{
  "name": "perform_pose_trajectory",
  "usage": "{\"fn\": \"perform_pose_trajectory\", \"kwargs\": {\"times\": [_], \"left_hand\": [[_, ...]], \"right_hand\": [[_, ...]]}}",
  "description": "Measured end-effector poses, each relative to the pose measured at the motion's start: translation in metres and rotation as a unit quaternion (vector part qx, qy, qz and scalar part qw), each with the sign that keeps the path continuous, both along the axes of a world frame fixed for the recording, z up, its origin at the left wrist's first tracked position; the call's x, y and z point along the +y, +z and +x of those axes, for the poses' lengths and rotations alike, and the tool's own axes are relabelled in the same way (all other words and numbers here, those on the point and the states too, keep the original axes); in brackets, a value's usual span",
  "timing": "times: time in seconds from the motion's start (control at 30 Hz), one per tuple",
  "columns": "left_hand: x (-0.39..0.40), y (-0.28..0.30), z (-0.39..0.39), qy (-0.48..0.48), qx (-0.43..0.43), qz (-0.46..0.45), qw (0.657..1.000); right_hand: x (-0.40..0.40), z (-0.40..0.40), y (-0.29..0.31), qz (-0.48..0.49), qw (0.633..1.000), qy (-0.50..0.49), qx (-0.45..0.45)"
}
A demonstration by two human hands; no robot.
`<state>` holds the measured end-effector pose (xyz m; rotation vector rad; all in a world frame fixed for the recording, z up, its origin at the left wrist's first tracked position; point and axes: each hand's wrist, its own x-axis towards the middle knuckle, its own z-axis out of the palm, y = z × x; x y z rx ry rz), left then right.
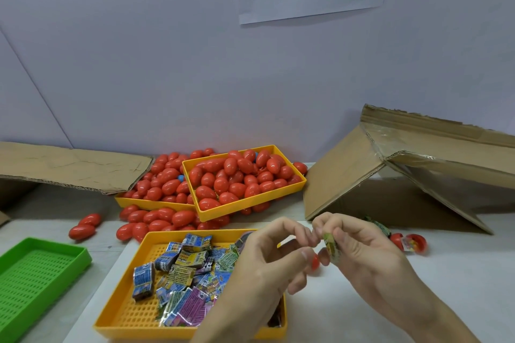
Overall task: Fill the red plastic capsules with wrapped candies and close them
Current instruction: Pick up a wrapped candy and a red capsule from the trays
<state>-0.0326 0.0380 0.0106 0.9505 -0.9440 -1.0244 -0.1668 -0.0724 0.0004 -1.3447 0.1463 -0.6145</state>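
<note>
Right hand (362, 253) raised over the white counter (348, 312), fingers (338, 234) curled, pinching a small green-and-yellow wrapped candy (331, 248) upright. Left hand (267, 262) close beside it, fingers bent, fingertips meeting the right hand's at the candy's top; a bit of red plastic capsule (315, 261) shows below, between the two hands, but which hand grips it cannot be told. Near yellow perforated plastic tray (133, 312) under the left wrist holds loose wrapped candies (184, 270). Behind it, two yellow trays (245, 203) heaped with closed red egg-shaped capsules (237, 175), more spilled on the counter. An open red capsule half (416, 243) with candy inside lies right of the hands. Green perforated tray (36, 278) at left. Torn cardboard sheets (362, 175) lean against the wall.
</note>
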Motion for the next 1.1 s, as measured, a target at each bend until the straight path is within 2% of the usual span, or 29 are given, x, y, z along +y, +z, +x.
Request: {"fn": "perform_pose_trajectory", "kwargs": {"times": [0.2, 0.37, 0.5, 0.7, 0.9, 1.03, 1.1], "left_hand": [[0.000, -0.002, -0.001, 0.005, -0.010, -0.026, 1.000], [-0.001, -0.002, 0.001, 0.042, -0.108, -0.009, 0.993], [0.000, -0.002, 0.003, 0.070, -0.120, -0.014, 0.990], [0.002, -0.002, 0.009, 0.007, -0.158, 0.013, 0.987], [0.005, -0.002, 0.020, -0.052, -0.153, 0.021, 0.987], [0.006, -0.002, 0.020, -0.023, -0.194, 0.030, 0.980], [0.006, -0.002, 0.018, 0.013, -0.246, 0.040, 0.968]], "right_hand": [[0.000, 0.002, 0.000, -0.025, 1.000, -0.016, 0.011], [0.000, 0.001, -0.001, -0.114, 0.991, -0.058, 0.045], [0.000, 0.002, -0.001, -0.139, 0.985, -0.092, 0.042], [-0.002, 0.002, -0.003, -0.096, 0.993, -0.050, 0.046], [-0.002, 0.001, -0.002, -0.091, 0.993, -0.035, 0.061], [-0.001, 0.001, -0.001, -0.151, 0.982, -0.068, 0.093], [0.000, 0.002, -0.001, -0.206, 0.966, -0.102, 0.119]]}}
